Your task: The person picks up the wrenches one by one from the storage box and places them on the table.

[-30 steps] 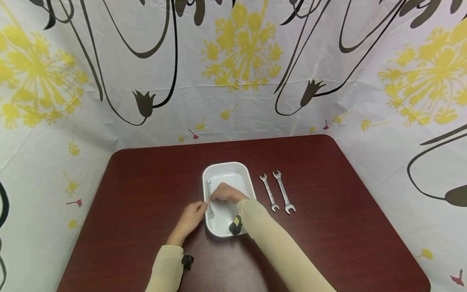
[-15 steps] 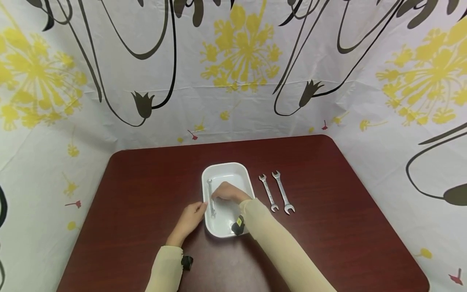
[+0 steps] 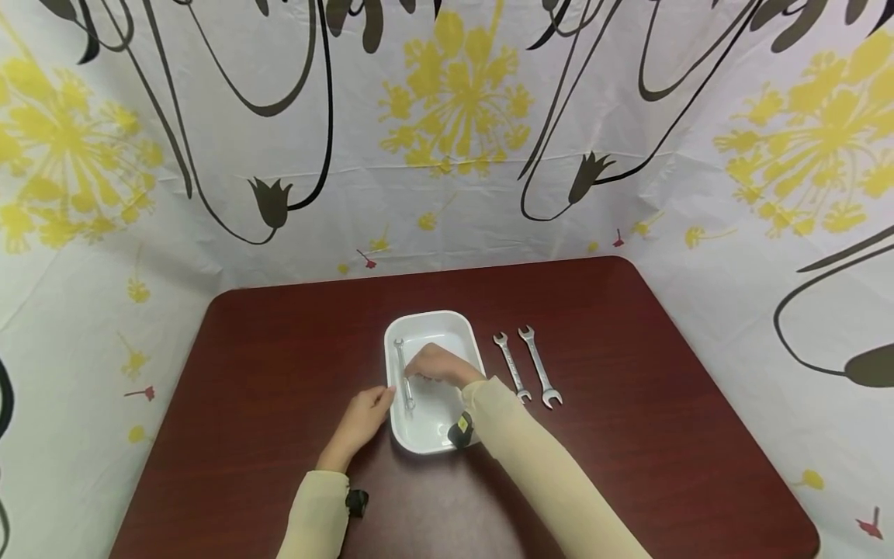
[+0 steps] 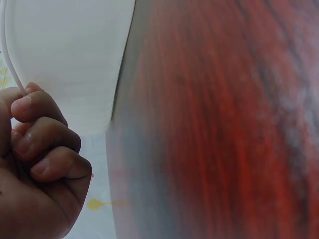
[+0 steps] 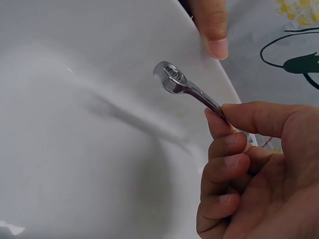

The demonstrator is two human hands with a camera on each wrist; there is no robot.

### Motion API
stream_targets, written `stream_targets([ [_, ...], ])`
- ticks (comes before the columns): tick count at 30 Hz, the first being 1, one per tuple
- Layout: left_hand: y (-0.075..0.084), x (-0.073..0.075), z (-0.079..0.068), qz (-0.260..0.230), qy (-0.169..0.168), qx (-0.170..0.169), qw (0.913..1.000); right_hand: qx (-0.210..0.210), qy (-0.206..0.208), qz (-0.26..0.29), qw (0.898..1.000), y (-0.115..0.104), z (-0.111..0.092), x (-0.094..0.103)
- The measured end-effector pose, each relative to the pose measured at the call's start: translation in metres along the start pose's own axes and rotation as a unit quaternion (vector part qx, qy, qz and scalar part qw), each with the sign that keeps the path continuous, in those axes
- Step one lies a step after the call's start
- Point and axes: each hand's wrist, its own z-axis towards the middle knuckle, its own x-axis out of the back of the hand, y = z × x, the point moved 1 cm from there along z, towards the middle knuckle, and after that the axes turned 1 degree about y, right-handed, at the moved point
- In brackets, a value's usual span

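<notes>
A white tray (image 3: pixel 436 423) holds a silver combination wrench (image 3: pixel 400 354) along its left side. My right hand (image 3: pixel 441 363) reaches into the tray and pinches the wrench's shank between thumb and forefinger. In the right wrist view, the ring end of the wrench (image 5: pixel 172 77) points away from the fingers, above the tray's white floor; the hand covers part of its shank. At the tray's left edge, my left hand (image 3: pixel 365 418) grips the rim. The left wrist view has its curled fingers (image 4: pixel 55 134) and the tray wall (image 4: pixel 75 59) beyond them.
Two open-ended wrenches, a shorter one (image 3: pixel 512 366) and a longer one (image 3: pixel 540 367), lie side by side right of the tray. All stands on a dark red wooden table (image 3: pixel 293 334). A patterned white cloth (image 3: pixel 447 225) hangs behind and beside it.
The right hand has shifted slightly right with the wrench, whose near end has moved a little right and away. The left hand keeps its place on the tray rim.
</notes>
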Motion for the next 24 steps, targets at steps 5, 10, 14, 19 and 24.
stream_targets([
  [5, 0.002, 0.0, -0.001, 0.006, 0.003, -0.006, 1.0, 0.013, -0.009, 0.019, 1.0, -0.003, -0.006, 0.006],
  [10, 0.001, 0.0, -0.001, 0.004, 0.006, -0.008, 0.9999, 0.014, -0.01, 0.021, 1.0, -0.006, -0.009, 0.012],
  [14, 0.001, 0.0, -0.002, -0.002, 0.006, -0.004, 1.0, 0.009, -0.009, 0.016, 1.0, -0.006, -0.009, 0.016],
  [19, 0.001, 0.0, -0.002, -0.006, 0.007, -0.004, 0.9999, 0.007, -0.005, 0.002, 1.0, -0.009, -0.011, 0.02],
  [24, 0.002, 0.0, -0.001, -0.005, 0.007, -0.005, 1.0, 0.007, -0.005, -0.004, 1.0, -0.012, -0.015, 0.026],
])
